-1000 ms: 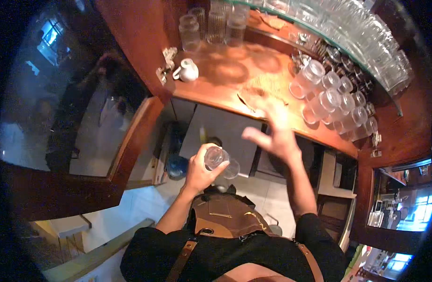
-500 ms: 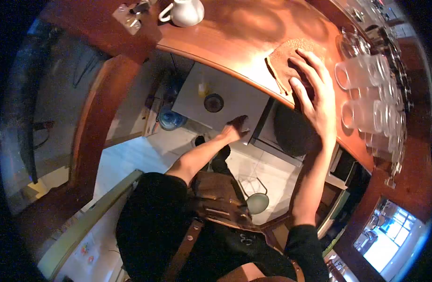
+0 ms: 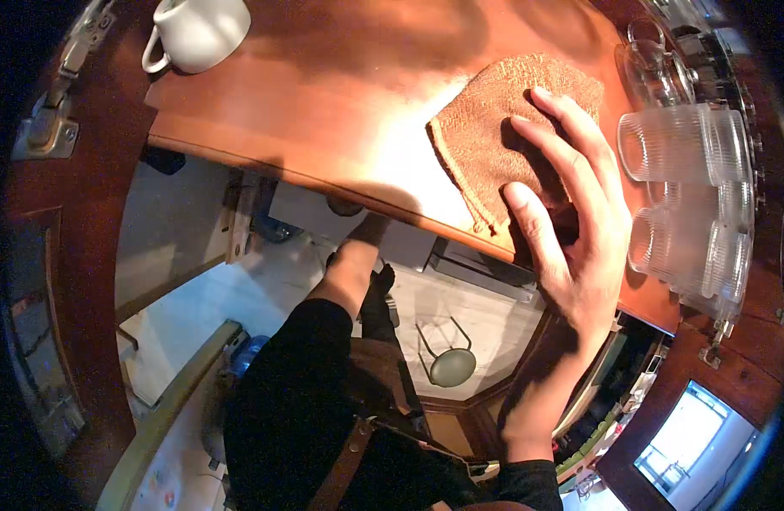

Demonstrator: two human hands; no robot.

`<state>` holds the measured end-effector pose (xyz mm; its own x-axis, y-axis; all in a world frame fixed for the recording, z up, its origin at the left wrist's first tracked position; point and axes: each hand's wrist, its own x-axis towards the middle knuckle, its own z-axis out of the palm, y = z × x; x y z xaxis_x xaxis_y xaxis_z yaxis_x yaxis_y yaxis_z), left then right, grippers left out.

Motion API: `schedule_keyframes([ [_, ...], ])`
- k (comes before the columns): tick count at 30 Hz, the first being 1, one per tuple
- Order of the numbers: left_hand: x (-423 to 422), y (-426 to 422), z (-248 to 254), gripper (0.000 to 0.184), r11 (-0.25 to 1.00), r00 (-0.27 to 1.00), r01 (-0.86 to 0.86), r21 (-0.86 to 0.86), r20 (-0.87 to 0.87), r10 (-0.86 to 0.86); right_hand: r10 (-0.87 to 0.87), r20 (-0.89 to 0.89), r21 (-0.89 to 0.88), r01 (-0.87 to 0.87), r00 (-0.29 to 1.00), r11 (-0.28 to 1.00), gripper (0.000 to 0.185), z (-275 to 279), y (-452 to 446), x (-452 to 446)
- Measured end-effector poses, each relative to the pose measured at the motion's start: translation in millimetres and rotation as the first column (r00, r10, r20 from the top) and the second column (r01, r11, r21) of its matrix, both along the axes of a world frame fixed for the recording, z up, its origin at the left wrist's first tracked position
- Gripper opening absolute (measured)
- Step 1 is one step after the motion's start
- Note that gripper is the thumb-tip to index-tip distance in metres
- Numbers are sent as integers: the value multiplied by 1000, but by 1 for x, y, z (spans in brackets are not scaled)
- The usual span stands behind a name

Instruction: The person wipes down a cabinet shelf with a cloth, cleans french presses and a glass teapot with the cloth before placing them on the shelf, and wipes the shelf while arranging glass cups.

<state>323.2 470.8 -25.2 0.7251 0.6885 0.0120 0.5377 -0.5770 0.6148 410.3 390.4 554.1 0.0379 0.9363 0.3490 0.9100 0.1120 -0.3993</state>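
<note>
A brown, textured cloth [image 3: 486, 128] lies folded on the wooden shelf [image 3: 281, 111], one hemmed edge towards the left. My right hand [image 3: 579, 187] rests over its right part with fingers spread and curved. The fingertips touch the cloth, and the thumb lies near its lower edge. My left forearm [image 3: 354, 264] reaches down below the front of the shelf, whose edge hides the hand. Close to my right hand, ribbed clear glasses [image 3: 665, 149] stand in stacks on the right.
A white jug [image 3: 206, 34] stands at the shelf's far left. Behind the glasses is a clear glass vessel with a handle [image 3: 656, 72]. Below are a green round stool [image 3: 452, 367] on the pale floor and a chair's curved rail [image 3: 166, 409]. Wooden cabinet doors flank both sides.
The view has come closer to the shelf and turned, so the cloth and jug look larger. My left hand has gone out of sight under the shelf edge. My right hand stays on the cloth.
</note>
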Motion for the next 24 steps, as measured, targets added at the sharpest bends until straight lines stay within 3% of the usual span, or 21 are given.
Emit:
schedule_keyframes([
  [8,-9,-2,49,60,998,998,16,54,-58,-13,14,-35,25,-13,999,1000,41,2,0,2],
  [10,-21,-13,78,60,993,999,7,119,40,-12,13,-22,43,-12,1000,999,40,4,0,2],
  [12,-35,-37,74,60,971,962,-3,240,265,-63,19,-40,65,-16,999,998,40,6,-1,1],
  [13,-72,-48,218,57,988,980,152,-20,131,-148,16,-32,76,-13,999,997,40,5,-2,1],
  [14,-86,-60,228,45,973,949,230,-38,229,-215,12,-24,86,-10,1000,996,40,4,-3,1],
  [15,-103,-58,321,37,854,848,212,-475,-345,-402,1,-24,87,1,1000,996,39,5,-4,0],
  [16,-123,-65,346,32,917,917,385,-107,159,-367,-4,-16,90,5,1000,996,38,5,-5,-1],
  [17,-131,-66,398,26,909,834,417,-19,404,-375,7,-12,110,-5,1000,994,38,4,-5,-1],
  [19,-151,-50,473,17,917,862,396,43,328,-387,23,-3,138,-22,1000,990,34,9,-5,-2],
  [20,-150,-34,519,15,895,798,354,271,412,-440,21,-2,151,-21,1000,988,34,10,-5,-2],
  [21,-144,-17,546,14,912,753,251,325,526,-395,36,-4,166,-35,999,986,33,7,-5,-1],
  [22,-138,6,567,14,894,779,142,425,509,-366,51,-4,185,-50,999,981,32,5,-4,0],
  [23,-125,35,581,15,911,819,55,409,503,-275,49,-2,198,-48,999,979,32,5,-4,-1],
  [24,-100,49,619,14,891,692,-76,447,667,-275,46,2,203,-46,999,978,31,4,-4,-2],
])
